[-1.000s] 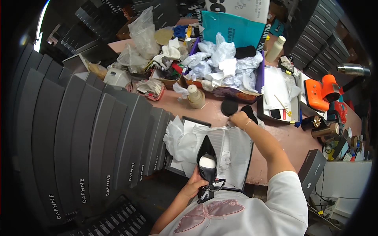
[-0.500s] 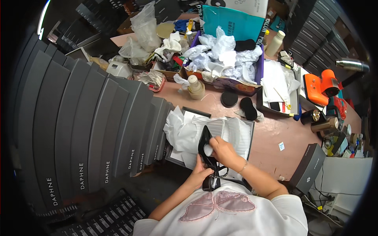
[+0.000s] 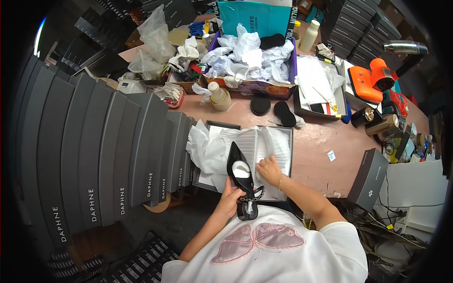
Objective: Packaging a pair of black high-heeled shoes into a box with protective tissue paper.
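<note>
My left hand (image 3: 230, 197) grips a black pointed shoe (image 3: 235, 152) by its side near the heel end, toe pointing away from me. A chain strap hangs at the shoe's rear, and a rounded white wad (image 3: 241, 169) sits inside its opening. Beneath the shoe is an uncovered grey shoebox (image 3: 290, 162) lined with ridged white wrapping (image 3: 275, 141). Bunched white tissue (image 3: 206, 153) spills over its left side. Over the right part of the box, my right hand (image 3: 269, 170) has its fingers curled together against the wrapping; what they pinch, if anything, is hidden.
Tall stacks of dark grey shoeboxes (image 3: 113, 155) rise at the left. Behind the box are a cream bottle (image 3: 220, 99), a round black tin (image 3: 260, 106) and a black pad (image 3: 284, 114). Further back stands a purple-edged bin (image 3: 295, 63) of crumpled tissue. An orange device (image 3: 368, 87) is right.
My right hand has left the shoe's opening and moved right onto the wrapping. The white wad now shows inside the shoe, which my left hand still holds. The whole view has shifted slightly.
</note>
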Demonstrator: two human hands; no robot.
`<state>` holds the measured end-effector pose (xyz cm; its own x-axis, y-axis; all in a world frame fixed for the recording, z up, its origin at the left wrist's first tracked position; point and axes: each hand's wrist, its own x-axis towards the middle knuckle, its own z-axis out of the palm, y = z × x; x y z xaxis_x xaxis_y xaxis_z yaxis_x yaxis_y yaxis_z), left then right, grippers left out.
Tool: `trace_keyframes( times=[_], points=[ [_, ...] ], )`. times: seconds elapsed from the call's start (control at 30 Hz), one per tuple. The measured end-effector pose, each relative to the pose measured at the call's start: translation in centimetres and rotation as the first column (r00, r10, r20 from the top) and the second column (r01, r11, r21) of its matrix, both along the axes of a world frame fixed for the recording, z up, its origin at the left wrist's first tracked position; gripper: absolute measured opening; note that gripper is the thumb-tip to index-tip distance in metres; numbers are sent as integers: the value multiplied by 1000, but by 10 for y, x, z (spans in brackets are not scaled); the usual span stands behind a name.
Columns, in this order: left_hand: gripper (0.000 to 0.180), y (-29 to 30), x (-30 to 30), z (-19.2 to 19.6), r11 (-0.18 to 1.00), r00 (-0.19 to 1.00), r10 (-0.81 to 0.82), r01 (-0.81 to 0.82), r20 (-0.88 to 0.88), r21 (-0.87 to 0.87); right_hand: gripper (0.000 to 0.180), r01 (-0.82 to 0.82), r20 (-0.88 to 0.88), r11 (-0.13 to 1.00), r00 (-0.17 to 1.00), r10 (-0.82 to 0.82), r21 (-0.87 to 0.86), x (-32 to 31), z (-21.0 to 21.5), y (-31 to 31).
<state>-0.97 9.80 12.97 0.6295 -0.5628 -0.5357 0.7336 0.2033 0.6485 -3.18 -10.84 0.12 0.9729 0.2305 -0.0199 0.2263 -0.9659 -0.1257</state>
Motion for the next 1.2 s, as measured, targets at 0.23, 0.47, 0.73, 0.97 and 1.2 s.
trace_keyframes(
  times=[0.23, 0.47, 0.73, 0.97, 1.2],
  points=[
    [78, 4, 1, -1, 999, 1000, -7, 8, 13, -53, 49, 553, -549, -80, 833, 65, 830, 3, 137, -12],
    [79, -13, 5, 6, 988, 996, -68, 75, 53, -135, 29, 445, -521, -474, 853, -35, 760, -2, 134, -5],
    [74, -27, 7, 13, 980, 985, -141, 153, 100, -131, 25, 453, -495, -271, 862, -110, 849, -14, 141, 6],
    [74, -26, 1, 14, 989, 988, -105, 116, 110, -97, 27, 196, 12, 671, 956, -292, 715, -24, 169, 1],
    [74, -29, -3, 7, 994, 980, -78, 90, 185, -56, 24, 506, -435, 482, 862, -259, 715, -7, 178, 4]
  ],
)
